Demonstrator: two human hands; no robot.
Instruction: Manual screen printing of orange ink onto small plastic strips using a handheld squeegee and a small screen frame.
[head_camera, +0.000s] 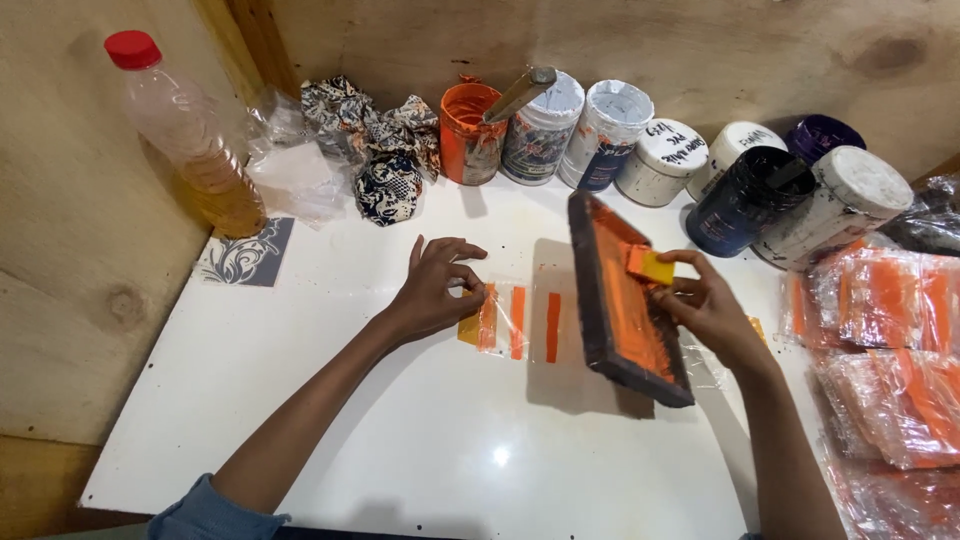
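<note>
My left hand (435, 285) rests on a clear plastic bag (515, 320) lying flat on the white table (330, 420), fingertips on its left end. The bag carries three orange printed stripes. My right hand (705, 305) holds a dark wooden screen frame (625, 300) coated in orange ink, tilted up on its right edge above the bag. The same hand pinches a small yellow squeegee (652, 266) against the frame's inner face.
Several paint jars line the back wall, among them an open orange jar (468, 135) with a stick in it. A plastic bottle (190, 140) with a red cap and crumpled cloth (385, 150) sit at back left. Stacks of printed bags (885, 350) fill the right side.
</note>
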